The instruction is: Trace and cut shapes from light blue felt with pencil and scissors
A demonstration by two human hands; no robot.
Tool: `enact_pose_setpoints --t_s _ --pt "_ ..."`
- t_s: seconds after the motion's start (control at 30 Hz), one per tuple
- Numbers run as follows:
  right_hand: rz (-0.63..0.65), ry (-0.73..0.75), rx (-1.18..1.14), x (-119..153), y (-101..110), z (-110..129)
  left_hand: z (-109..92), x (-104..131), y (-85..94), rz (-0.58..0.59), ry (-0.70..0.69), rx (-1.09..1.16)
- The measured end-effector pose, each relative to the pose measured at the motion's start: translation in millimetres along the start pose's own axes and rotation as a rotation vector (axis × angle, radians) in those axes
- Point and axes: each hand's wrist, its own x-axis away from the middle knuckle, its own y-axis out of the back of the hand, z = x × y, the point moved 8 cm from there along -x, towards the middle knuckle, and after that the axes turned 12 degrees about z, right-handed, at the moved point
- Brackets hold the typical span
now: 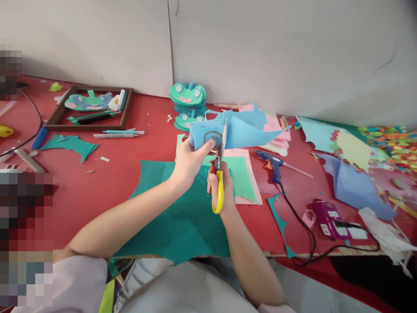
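My left hand (188, 161) pinches a light blue felt sheet (241, 129) at its left edge and holds it up above the red table (107, 182). A dark circle is drawn on the felt near my fingertips. My right hand (222, 188) grips yellow-handled scissors (219, 174), blades pointing up and cutting into the felt along the drawn circle. Below both hands lies a large dark green felt sheet (176, 217), with a light green sheet (243, 178) on a pink one to its right.
A stack of green frog faces (188, 96) stands by the wall. A wooden frame (87, 108) with felt and pens lies at the back left. A blue glue gun (273, 164) with its cord, a purple power strip (329, 217) and felt scraps lie to the right.
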Motion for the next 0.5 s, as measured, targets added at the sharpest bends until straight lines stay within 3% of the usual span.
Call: enact_pose_setpoints --t_s 0.13,0.33,0.5 --pt "-0.023 0.027 -0.095 -0.7 0.4 1.5 -5.4 -1.3 3.6 -0.008 -0.037 -0.051" --pt "0.076 0.03 -0.208 -4.4 -7.4 0.8 -32.8 -4.5 9.6 0.017 -0.107 -0.401" --pt "0.096 0.02 -0.225 -3.9 -7.6 5.1 -44.2 -7.6 9.6 0.081 -0.114 -0.527"
